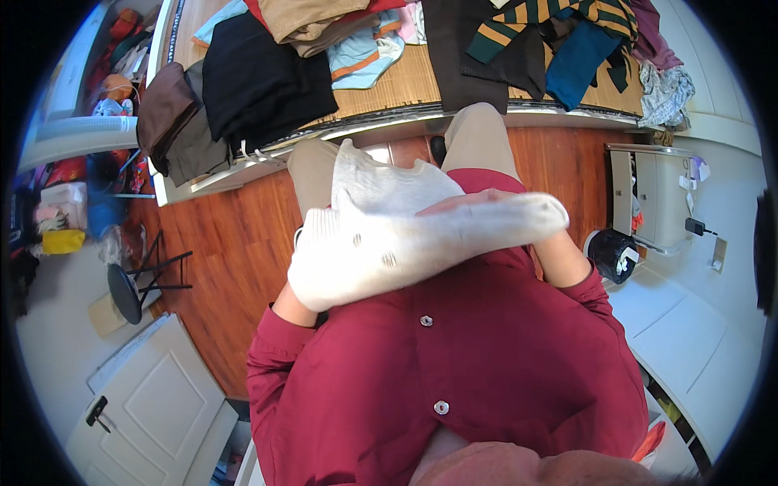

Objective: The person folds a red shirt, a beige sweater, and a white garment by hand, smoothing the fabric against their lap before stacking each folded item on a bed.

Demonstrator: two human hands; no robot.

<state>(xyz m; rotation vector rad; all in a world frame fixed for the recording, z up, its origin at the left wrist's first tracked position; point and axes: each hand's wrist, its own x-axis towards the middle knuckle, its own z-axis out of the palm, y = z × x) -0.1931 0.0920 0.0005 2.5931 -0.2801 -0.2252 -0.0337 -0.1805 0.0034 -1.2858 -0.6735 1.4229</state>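
Observation:
A white knitted garment (389, 249) is held up in front of my torso, above my lap. It has a ribbed edge at the left and several small holes or openwork spots. A thinner off-white part (395, 182) hangs beyond it towards my knees. My right hand (468, 201) grips the garment; its fingers show past the far folded edge, slightly blurred, and the rest is behind the cloth. The left forearm (296, 307) runs under the garment's left end. That cloth hides my left hand, so its fingers cannot be seen.
Ahead is a bed with a woven mat (401, 82), bearing folded black clothing (267, 79), dark trousers (468, 54), a striped knit (504, 30) and other clothes. A folding stool (126, 293) and a door (158, 395) stand left. Right are a cabinet (659, 188) and a lined bin (611, 255).

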